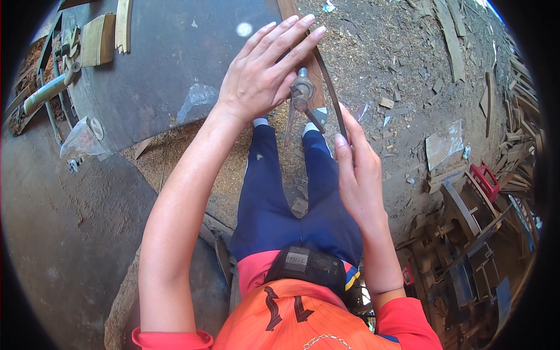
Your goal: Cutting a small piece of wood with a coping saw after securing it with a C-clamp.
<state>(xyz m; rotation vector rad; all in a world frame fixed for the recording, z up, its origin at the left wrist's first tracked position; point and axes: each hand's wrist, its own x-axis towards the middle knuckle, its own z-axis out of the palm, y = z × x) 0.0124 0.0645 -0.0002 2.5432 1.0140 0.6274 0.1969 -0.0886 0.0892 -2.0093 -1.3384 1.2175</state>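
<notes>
My right hand (360,166) pinches the lower end of a thin, dark, curved strip (331,87) between thumb and fingers. The strip bends upward toward my left hand (265,73), which is stretched out flat with its fingertips by the strip's upper end. Whether the left fingers press on it, I cannot tell. Just below that palm is a rusty metal screw clamp (301,93) with a bolt and a slanting handle. It sits against a brown wooden board (315,79) along the right edge of the dark tabletop (169,55).
Wood blocks (98,41) and a metal bar clamp (46,93) lie at the tabletop's far left, near a clear plastic bag (81,140). Sawdust and wood scraps cover the floor (379,64). At right are a red plastic stool (484,182) and piled wooden parts (466,262).
</notes>
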